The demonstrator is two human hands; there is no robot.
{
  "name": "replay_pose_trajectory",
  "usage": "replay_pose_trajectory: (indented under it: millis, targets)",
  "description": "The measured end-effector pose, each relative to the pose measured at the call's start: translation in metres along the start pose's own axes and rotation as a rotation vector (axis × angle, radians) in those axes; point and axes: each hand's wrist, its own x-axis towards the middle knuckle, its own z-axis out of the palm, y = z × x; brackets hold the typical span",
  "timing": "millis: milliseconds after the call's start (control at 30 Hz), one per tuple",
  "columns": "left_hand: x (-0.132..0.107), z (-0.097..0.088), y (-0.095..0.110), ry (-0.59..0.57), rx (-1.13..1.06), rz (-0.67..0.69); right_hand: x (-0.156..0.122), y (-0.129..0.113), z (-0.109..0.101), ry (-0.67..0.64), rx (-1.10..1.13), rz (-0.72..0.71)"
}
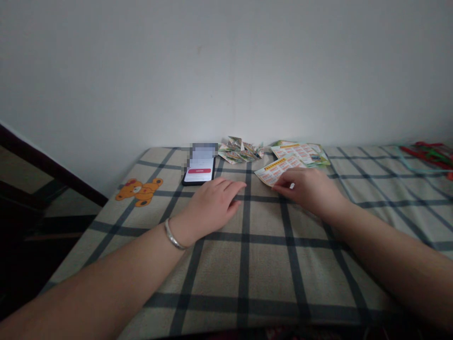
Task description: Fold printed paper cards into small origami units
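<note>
Our right hand [311, 191] lies palm down with the fingers lightly curled, the fingertips [279, 188] touching the near edge of a printed paper sheet [278, 170]. We cannot tell whether the thumb has the sheet pinched or the fingers only rest on it. Our left hand [208, 205] is released, flat on the checked cloth [262, 255] that covers the worktop. It grasps nothing, and a silver bangle [173, 234] sits at its wrist.

The sheet lies flat just beyond the right fingertips. Its far end overlaps a small pile of similar printed sheets [300, 152] near the wall [226, 71]. To the left of that pile, beyond the gap between our hands, is a cluster of folded paper pieces [239, 150]. A phone [199, 172] with its screen lit lies just past the left fingertips, and a teddy-bear print [139, 190] shows on the cloth to the left of that hand. Well off to the right lie red and green strips [430, 152], too blurred to name.

We judge the step in hand to be taking one sheet from the pile. Freeing it would call for a firm pinch at the near corner and a clear patch of cloth between the hands.
</note>
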Motion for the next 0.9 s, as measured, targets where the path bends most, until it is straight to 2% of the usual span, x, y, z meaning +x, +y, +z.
replay_pose_trajectory:
  millis: [133,267,333,667,900]
  targets:
    - [-0.001,0.001,0.0,0.01,0.01,-0.014,-0.001,-0.005,0.003,-0.098,0.129,-0.142]
    - [-0.001,0.004,-0.001,0.026,0.034,-0.006,-0.002,-0.005,0.007,-0.136,0.213,-0.36]
    - [-0.002,0.004,-0.002,0.015,0.032,-0.001,-0.002,-0.005,0.008,-0.157,0.238,-0.412]
    - [0.0,0.003,-0.01,-0.004,-0.004,0.11,-0.002,-0.003,0.006,-0.237,0.41,-0.495]
    - [0.0,-0.002,-0.01,-0.029,0.014,0.174,-0.001,0.003,0.006,-0.323,0.58,-0.44]
